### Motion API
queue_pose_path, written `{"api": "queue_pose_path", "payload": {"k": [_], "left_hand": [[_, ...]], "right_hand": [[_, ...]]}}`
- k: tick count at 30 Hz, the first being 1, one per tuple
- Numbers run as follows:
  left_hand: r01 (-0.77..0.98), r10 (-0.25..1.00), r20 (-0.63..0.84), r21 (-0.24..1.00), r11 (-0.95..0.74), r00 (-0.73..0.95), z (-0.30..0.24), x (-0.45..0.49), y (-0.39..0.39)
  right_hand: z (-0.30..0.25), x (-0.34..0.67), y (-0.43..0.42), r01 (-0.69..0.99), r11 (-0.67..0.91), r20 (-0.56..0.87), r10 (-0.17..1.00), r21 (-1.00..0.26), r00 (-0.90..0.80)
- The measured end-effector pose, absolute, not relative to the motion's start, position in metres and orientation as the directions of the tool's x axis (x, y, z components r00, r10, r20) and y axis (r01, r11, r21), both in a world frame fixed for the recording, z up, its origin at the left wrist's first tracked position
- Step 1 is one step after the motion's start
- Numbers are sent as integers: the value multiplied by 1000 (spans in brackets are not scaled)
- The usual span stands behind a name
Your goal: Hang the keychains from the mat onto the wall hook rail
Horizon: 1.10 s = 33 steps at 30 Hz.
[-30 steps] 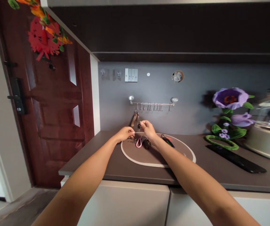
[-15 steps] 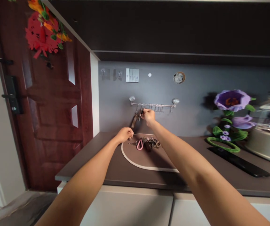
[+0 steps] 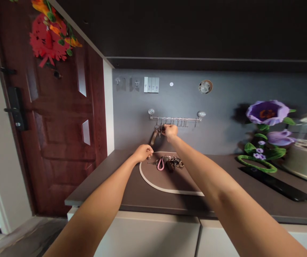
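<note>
My right hand (image 3: 171, 132) is raised to the hook rail (image 3: 176, 119) on the grey wall. Its fingers are closed on a bunch of keys (image 3: 159, 132) just below the left-hand hooks, and they partly hide it. A brown strap (image 3: 154, 138) hangs from the keys. Lower and to the left, my left hand (image 3: 143, 153) hovers over the mat's edge, fingers curled together near the strap's lower end; what they hold, if anything, is hidden. More keys (image 3: 175, 163) and a pink loop strap (image 3: 160, 164) lie on the brown mat (image 3: 164, 182) beneath my hands.
A dark shelf (image 3: 196, 32) overhangs the counter (image 3: 102, 184). Right of the mat are a black oblong object (image 3: 279, 185), a purple craft flower (image 3: 267, 113) and a pale, clear-topped appliance (image 3: 302, 160). On the left is a red-brown door (image 3: 65, 157).
The view has shifted slightly, moving the scene a little to the right. Both hands keep nearly the same places, with the right still at the keys under the rail.
</note>
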<state>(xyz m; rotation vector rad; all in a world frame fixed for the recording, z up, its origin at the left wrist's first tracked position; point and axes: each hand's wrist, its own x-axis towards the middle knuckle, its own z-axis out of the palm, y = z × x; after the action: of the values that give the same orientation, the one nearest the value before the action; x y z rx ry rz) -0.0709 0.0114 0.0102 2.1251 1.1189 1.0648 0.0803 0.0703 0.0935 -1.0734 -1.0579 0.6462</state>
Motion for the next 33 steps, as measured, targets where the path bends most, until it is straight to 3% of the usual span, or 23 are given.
{"api": "queue_pose_path", "payload": {"k": [3, 9, 22, 28, 33], "left_hand": [[445, 843, 402, 720, -532, 357, 10, -72, 12], [414, 839, 392, 739, -531, 378, 9, -73, 13], [429, 851, 300, 762, -485, 430, 19, -82, 6], [417, 838, 215, 789, -452, 502, 18, -88, 6], [480, 810, 163, 734, -481, 563, 11, -88, 10]], "right_hand": [[91, 80, 66, 14, 334, 311, 860, -943, 405], [85, 86, 64, -34, 343, 320, 904, -939, 283], [57, 102, 11, 43, 372, 375, 916, -927, 143], [21, 105, -11, 231, 431, 443, 896, -872, 4], [4, 111, -19, 578, 517, 523, 834, -631, -175]]}}
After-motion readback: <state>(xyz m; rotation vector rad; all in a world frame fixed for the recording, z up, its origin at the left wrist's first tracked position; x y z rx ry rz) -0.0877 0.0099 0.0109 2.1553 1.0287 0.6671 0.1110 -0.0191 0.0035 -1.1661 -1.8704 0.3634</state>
